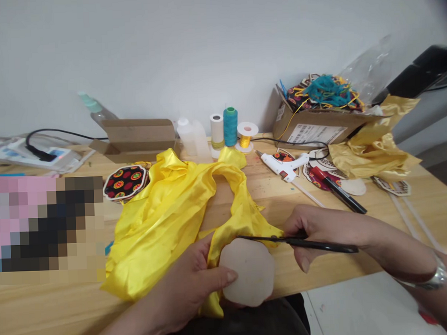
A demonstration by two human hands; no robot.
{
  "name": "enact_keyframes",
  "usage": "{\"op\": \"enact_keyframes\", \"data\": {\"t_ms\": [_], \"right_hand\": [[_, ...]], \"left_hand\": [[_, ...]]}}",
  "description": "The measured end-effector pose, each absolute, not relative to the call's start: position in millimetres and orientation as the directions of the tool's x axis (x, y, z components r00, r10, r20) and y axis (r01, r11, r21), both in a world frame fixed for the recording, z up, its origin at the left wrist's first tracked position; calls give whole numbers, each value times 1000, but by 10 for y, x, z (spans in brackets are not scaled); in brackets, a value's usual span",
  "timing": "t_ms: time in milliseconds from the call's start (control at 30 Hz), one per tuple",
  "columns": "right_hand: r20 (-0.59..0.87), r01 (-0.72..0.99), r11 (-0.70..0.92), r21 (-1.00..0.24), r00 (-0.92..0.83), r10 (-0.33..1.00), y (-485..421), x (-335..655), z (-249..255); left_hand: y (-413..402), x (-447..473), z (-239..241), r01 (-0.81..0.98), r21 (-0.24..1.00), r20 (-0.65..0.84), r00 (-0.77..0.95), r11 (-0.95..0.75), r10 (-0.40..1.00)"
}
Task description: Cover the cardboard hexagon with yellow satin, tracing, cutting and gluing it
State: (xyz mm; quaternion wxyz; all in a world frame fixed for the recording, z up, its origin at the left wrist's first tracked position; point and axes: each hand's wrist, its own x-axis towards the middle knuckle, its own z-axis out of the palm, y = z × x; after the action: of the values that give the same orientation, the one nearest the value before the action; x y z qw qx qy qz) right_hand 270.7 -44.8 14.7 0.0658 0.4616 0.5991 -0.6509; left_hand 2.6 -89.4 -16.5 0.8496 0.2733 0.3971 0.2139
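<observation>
My left hand (189, 283) is closed on a pale scalloped disc (249, 274) and the yellow satin cloth (162, 218) under it, thumb pressed on the disc's left edge, at the table's front edge. My right hand (317, 232) grips black scissors (295, 241) whose blades point left and meet the yellow cloth just above the disc. The cloth spreads leftward over the wooden table (423, 214).
A white glue gun (284, 165), a black marker (341, 192), patterned discs (124, 180), thread spools (230, 125), white bottles (187, 134), an open small carton (138, 138), a box of scraps (317, 120) and gold cloth (373, 150) lie behind. A blurred patch (45, 222) covers the left.
</observation>
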Motion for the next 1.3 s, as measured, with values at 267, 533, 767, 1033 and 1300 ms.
{"op": "enact_keyframes", "data": {"t_ms": [267, 533, 767, 1033, 1300], "right_hand": [[-692, 682, -210, -700, -578, 432, -402, 2737, 195], [-692, 706, -121, -698, -621, 369, -366, 2799, 239], [-653, 695, -29, -718, -658, 375, -337, 2744, 313], [-734, 773, -44, -633, -581, 353, -229, 2643, 381], [-753, 791, -29, -611, -569, 331, -152, 2614, 435]], "left_hand": [[-901, 25, -171, -139, 662, -527, 612, 736, 590], [-888, 30, -159, -149, 661, -503, 639, 736, 582], [-873, 23, -154, -111, 675, -500, 659, 730, 563], [-827, 13, -89, -18, 712, -523, 654, 702, 547], [-809, -1, -70, 51, 730, -531, 671, 682, 518]]}}
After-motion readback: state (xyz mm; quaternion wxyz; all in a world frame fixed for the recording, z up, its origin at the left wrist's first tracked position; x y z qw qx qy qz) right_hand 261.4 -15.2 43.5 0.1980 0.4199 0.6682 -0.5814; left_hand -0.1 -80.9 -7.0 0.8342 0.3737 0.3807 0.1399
